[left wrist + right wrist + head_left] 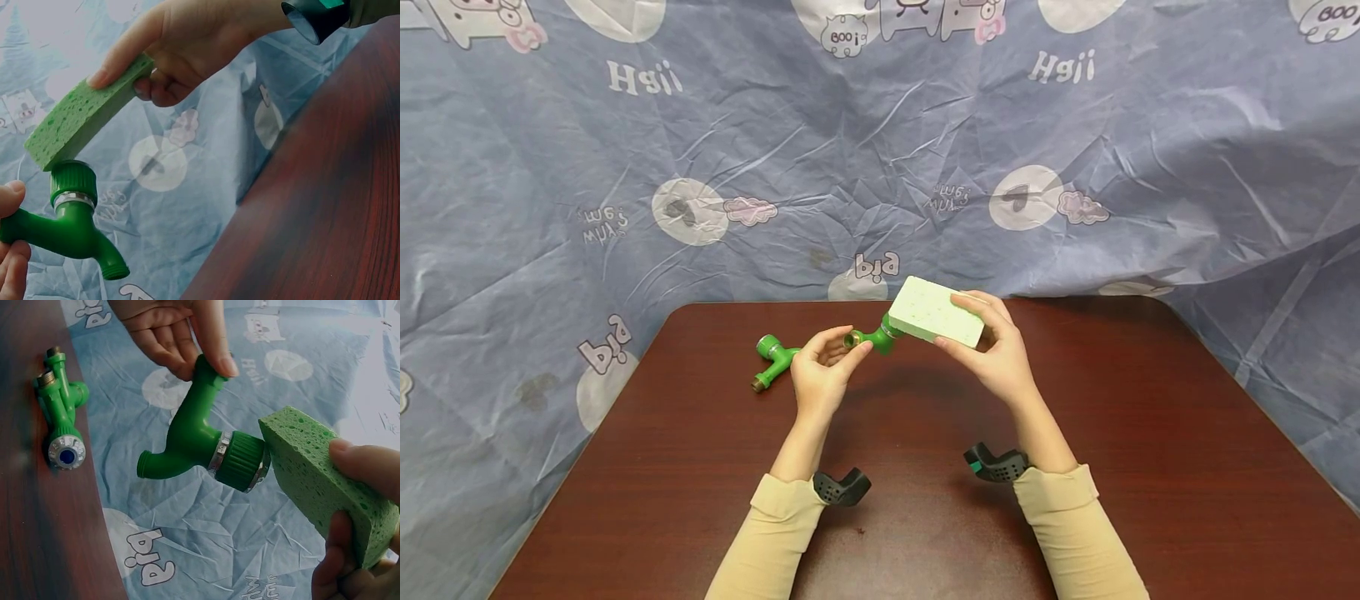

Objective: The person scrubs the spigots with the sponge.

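My left hand (820,371) pinches a green plastic tap (194,431) by its threaded inlet end, between thumb and fingers. The tap is held up above the table, its ribbed knob with silver rings turned toward my right hand (1000,350). That hand grips a pale green sponge block (932,308), thumb on one face and fingers on the other. One end of the sponge lies against the top of the knob (74,178). In the left wrist view only the fingertips of my left hand show, at the left edge.
More green tapware (775,362) with brass threaded ends lies on the dark red-brown table (700,467), left of my left hand, which partly hides it in the head view. A wrinkled blue-grey printed cloth (880,150) hangs behind the table's far edge.
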The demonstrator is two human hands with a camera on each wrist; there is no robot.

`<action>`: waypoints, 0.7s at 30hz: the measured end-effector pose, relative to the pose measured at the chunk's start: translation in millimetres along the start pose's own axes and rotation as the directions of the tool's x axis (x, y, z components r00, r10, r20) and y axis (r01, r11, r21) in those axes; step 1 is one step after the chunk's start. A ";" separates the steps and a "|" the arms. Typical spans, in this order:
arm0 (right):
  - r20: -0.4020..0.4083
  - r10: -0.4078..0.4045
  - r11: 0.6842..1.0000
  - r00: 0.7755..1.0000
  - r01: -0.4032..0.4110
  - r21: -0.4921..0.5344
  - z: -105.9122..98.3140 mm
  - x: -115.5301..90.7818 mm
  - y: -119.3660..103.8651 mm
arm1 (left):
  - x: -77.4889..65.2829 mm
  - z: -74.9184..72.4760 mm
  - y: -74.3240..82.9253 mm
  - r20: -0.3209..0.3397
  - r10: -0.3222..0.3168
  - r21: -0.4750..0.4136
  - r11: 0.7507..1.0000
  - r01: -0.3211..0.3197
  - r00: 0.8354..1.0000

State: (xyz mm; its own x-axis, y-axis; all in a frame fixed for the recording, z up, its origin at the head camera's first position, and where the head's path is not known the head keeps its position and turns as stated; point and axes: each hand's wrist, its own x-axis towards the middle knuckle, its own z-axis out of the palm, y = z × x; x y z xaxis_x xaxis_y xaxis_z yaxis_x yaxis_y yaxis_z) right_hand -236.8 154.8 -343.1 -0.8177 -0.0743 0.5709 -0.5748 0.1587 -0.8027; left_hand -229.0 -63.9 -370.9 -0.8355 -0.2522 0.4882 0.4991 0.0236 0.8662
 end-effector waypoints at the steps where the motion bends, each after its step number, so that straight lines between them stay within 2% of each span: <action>1: -0.002 -0.006 1.000 1.000 0.006 -0.005 1.0 -0.2 -0.1 | -0.2 0.5 0.1 -0.003 0.000 -0.001 1.000 0.000 1.000; 6: -0.009 -0.055 0.997 0.998 0.054 -0.057 7.3 -1.7 -0.1 | -2.6 3.2 1.3 -0.010 0.015 -0.007 1.000 -0.015 1.000; 11: 0.019 -0.116 0.982 0.993 0.118 -0.147 14.4 -4.4 -2.8 | -5.3 7.0 2.0 0.015 0.055 -0.023 0.998 -0.055 0.998; 21: 0.052 -0.137 0.976 0.989 0.143 -0.165 20.2 -7.1 -4.9 | -6.8 9.8 1.7 -0.023 0.069 -0.038 0.997 -0.070 0.997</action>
State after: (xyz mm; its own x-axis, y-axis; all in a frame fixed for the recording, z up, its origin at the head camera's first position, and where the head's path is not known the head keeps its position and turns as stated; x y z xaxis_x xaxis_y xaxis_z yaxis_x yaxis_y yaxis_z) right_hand -228.8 134.7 -346.7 -0.7320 -0.1463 0.6654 -0.6731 0.3063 -0.6731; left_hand -224.8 -52.7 -371.8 -0.7935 -0.2721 0.5443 0.5645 0.0049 0.8254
